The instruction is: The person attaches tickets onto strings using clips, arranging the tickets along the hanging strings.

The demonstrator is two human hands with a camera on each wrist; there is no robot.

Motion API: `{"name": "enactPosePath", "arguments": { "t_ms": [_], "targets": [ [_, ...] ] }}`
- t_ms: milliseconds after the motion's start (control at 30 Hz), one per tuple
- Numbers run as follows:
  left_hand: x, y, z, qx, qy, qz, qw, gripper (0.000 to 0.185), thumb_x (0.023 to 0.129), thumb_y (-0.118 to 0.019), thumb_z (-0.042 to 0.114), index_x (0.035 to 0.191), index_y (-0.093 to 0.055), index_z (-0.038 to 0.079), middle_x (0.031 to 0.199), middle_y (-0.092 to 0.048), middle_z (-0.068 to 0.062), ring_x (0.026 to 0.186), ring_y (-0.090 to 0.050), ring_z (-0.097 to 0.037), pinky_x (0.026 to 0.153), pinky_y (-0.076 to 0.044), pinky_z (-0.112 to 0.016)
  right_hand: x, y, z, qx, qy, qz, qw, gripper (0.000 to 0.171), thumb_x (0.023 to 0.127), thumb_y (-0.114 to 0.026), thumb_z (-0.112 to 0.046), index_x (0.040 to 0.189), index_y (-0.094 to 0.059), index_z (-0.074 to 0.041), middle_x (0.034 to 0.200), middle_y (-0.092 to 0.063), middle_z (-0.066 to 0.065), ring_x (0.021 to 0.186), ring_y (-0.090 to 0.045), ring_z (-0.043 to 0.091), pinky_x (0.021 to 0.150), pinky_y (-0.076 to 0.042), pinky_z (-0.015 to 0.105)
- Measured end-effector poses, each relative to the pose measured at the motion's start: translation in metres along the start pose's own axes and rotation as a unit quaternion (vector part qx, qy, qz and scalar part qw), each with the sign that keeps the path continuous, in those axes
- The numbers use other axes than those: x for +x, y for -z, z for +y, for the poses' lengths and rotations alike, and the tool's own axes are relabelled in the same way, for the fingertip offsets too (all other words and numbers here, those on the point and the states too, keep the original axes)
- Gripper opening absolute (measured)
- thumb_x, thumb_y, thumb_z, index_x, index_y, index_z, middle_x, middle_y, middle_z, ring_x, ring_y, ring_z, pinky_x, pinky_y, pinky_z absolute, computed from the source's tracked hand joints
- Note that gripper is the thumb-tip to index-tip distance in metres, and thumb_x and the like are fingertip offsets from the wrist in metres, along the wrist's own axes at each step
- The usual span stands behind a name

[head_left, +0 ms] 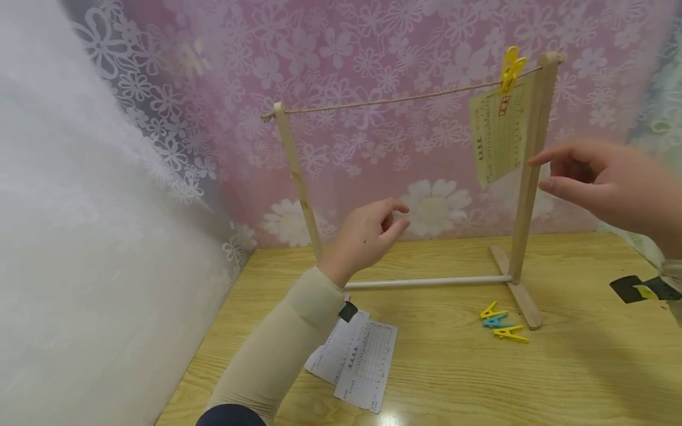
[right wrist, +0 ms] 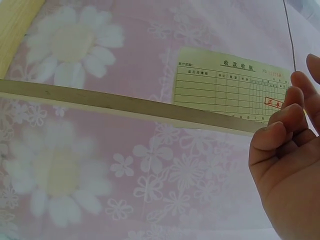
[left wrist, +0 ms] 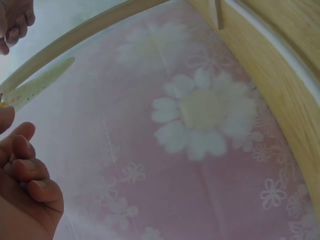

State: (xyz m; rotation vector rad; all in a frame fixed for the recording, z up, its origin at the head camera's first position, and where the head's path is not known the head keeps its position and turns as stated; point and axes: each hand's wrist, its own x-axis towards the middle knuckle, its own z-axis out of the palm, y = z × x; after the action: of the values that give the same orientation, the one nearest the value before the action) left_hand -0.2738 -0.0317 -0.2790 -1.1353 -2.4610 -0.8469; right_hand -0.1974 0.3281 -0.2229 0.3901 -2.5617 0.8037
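– Yellow printed receipt point(head_left: 495, 142): where is it hung?

– On the cord point(head_left: 373, 102) of the wooden rack point(head_left: 524, 219), beside the rack's right post, gripped at its top by a yellow clothespin point(head_left: 508, 76).

– And the hands?

– Right hand point(head_left: 613, 183): placed at the rack's right post; thumb and forefinger parted, other fingers curled, nothing held. Whether the post is touched cannot be told. Left hand point(head_left: 367, 236): raised before the rack, between its posts; fingers loosely bent, thumb apart, nothing held.

– Loose items?

– White printed slips point(head_left: 367, 367), overlapped, laid before the rack's lower bar point(head_left: 426, 282); three clothespins point(head_left: 495, 323), two yellow, one blue, laid beside its right foot point(head_left: 524, 305).
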Motion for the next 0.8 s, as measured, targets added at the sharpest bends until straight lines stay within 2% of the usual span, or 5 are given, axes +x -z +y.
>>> {"name": "enactPosePath", "arguments": {
  "t_ms": [200, 367, 500, 667, 800],
  "targets": [
    [-0.022, -0.009, -0.01, 0.013, -0.011, -0.004, 0.9998, 0.031, 0.105, -0.056, 0.033, 0.131, -0.064, 0.017, 0.074, -0.051, 0.009, 0.06, -0.044, -0.008, 0.059, -0.042, -0.025, -0.008, -0.01, 0.004, -0.041, 0.035, 0.0, 0.999, 0.029, 0.097, -0.07, -0.016, 0.125, -0.066, -0.011, 0.086, -0.052, 0.004, 0.07, -0.043, 0.013, 0.057, -0.033, 0.024],
    [-0.039, -0.018, -0.019, 0.029, -0.014, 0.001, 0.9995, 0.032, 0.105, -0.058, 0.032, 0.131, -0.064, 0.015, 0.079, -0.051, 0.01, 0.063, -0.045, -0.007, 0.06, -0.042, -0.024, -0.014, -0.017, 0.005, -0.047, 0.042, -0.003, 0.998, 0.03, 0.095, -0.072, -0.013, 0.125, -0.067, -0.011, 0.086, -0.052, 0.002, 0.069, -0.043, 0.012, 0.057, -0.033, 0.023],
    [-0.048, -0.024, -0.024, 0.044, 0.003, -0.009, 0.999, 0.033, 0.105, -0.057, 0.034, 0.133, -0.063, 0.017, 0.084, -0.051, 0.011, 0.059, -0.043, -0.006, 0.052, -0.039, -0.023, -0.023, -0.026, 0.014, -0.068, 0.054, -0.005, 0.996, 0.031, 0.093, -0.075, -0.014, 0.124, -0.069, -0.015, 0.087, -0.051, -0.002, 0.068, -0.042, 0.011, 0.057, -0.032, 0.023],
    [-0.059, -0.031, -0.03, 0.064, 0.02, -0.026, 0.9974, 0.036, 0.104, -0.057, 0.039, 0.134, -0.063, 0.02, 0.084, -0.05, 0.014, 0.051, -0.039, -0.005, 0.044, -0.034, -0.022, -0.035, -0.041, 0.027, -0.064, 0.073, -0.02, 0.995, 0.031, 0.091, -0.077, -0.012, 0.121, -0.069, -0.017, 0.084, -0.05, -0.007, 0.066, -0.041, 0.01, 0.057, -0.031, 0.023],
    [-0.07, -0.035, -0.038, 0.066, 0.012, -0.031, 0.9973, 0.034, 0.104, -0.059, 0.036, 0.133, -0.064, 0.018, 0.083, -0.051, 0.013, 0.052, -0.039, -0.005, 0.05, -0.037, -0.023, -0.046, -0.056, 0.038, -0.058, 0.08, -0.028, 0.995, 0.033, 0.088, -0.079, -0.01, 0.118, -0.069, -0.019, 0.084, -0.05, -0.009, 0.063, -0.04, 0.009, 0.056, -0.031, 0.023]
  ]
}}
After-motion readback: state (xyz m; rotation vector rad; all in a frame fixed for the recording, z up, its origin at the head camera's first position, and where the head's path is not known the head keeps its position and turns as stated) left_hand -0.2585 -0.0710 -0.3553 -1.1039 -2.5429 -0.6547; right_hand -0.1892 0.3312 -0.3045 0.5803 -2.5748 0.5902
